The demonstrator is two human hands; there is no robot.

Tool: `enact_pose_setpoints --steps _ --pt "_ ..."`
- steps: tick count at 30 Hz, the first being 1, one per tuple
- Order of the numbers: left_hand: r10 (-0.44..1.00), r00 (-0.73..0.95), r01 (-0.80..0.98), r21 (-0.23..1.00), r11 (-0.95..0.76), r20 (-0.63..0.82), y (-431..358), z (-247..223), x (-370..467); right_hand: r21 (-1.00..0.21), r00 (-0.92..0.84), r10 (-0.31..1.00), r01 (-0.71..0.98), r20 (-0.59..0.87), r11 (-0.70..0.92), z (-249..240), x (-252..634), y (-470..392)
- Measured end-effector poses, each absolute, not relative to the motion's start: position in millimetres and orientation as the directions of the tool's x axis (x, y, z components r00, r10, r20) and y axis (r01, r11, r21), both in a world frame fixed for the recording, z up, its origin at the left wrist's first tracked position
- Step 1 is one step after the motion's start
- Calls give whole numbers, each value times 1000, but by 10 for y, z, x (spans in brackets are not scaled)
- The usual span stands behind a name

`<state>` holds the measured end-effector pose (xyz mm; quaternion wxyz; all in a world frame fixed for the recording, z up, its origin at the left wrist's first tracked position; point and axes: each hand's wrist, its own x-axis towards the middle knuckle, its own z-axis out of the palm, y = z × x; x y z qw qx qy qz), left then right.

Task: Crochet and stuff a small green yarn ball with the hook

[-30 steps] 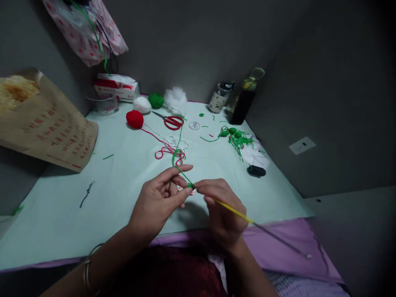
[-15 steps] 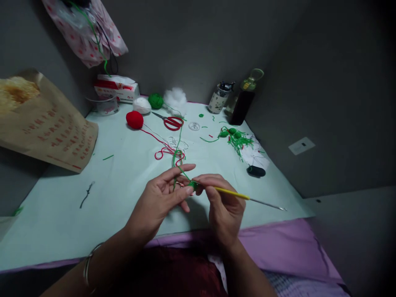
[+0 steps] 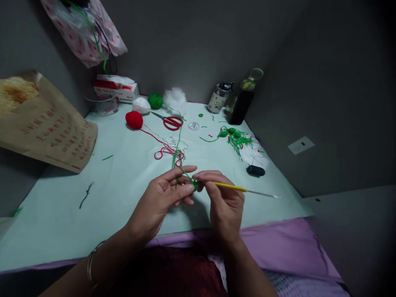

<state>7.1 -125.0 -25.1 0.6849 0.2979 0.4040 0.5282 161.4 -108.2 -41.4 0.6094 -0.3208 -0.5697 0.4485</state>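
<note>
The crochet hook (image 3: pixel 238 189) is now held flatter in the right hand (image 3: pixel 224 204), its far end raised since a second ago. The small green piece (image 3: pixel 194 184), seemingly pinched by the left hand (image 3: pixel 161 202), is kept above the bench (image 3: pixel 123 185).

Walls (image 3: pixel 192 37): plain grey, meeting in a corner at upper centre; dim light. Table (image 3: pixel 123 194): pale mint top filling mid-frame, purple cloth (image 3: pixel 278 247) along the lower right edge. Wall plate (image 3: pixel 301 145): small, white, at right, possibly a socket.
</note>
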Motion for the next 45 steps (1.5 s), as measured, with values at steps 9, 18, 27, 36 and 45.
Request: enact_pose_setpoints --steps 9,18,27,36,45 --pt "974 124 -428 875 226 -191 -1279 -280 33 -903 -110 949 -357 296 240 -427 1686 -1048" --pt "986 -44 -289 947 143 -162 -1302 -172 58 -726 -166 728 84 666 683 -428 1707 -1158" --pt "984 -49 -399 906 140 -173 -1334 -214 105 -395 -305 535 415 788 820 -499 1698 -1169" --pt "957 120 -559 778 285 -264 -1269 -180 48 -875 -36 883 -158 468 457 -415 1606 -1079" --pt "935 181 -640 686 348 -305 -1272 -244 80 -579 -186 651 324 736 748 -462 1647 -1147"
